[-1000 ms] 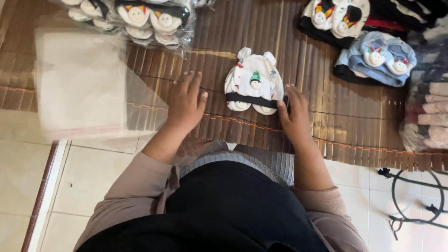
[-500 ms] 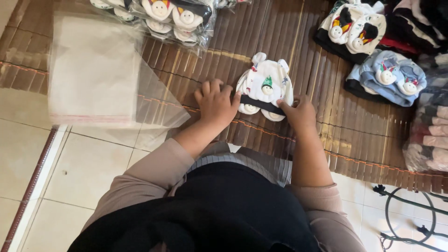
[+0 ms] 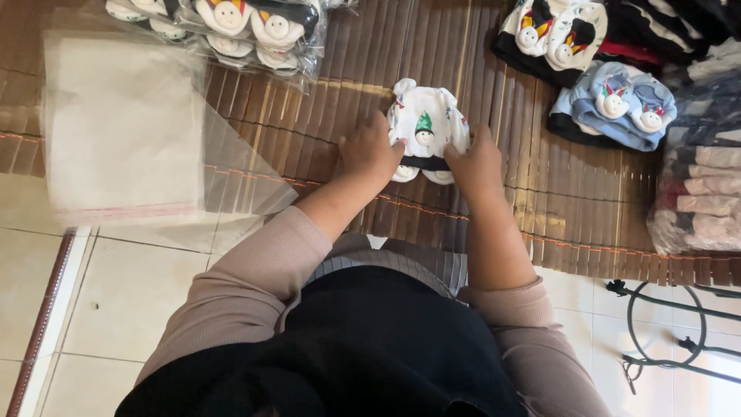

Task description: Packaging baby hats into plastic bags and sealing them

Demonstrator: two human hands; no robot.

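1. My left hand (image 3: 370, 154) presses fingers-down on the left edge of a white baby sock set (image 3: 427, 127) with small snowman faces
2. My right hand (image 3: 477, 162) clasps its right edge
3. The set lies flat on the brown bamboo mat (image 3: 347, 100), between both hands
4. A stack of clear plastic bags (image 3: 123, 131) sits well apart to my left
5. A light blue set (image 3: 617, 104) lies to the right

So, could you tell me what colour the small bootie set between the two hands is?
The bootie set is white with small coloured prints and a black band, seen in the head view.
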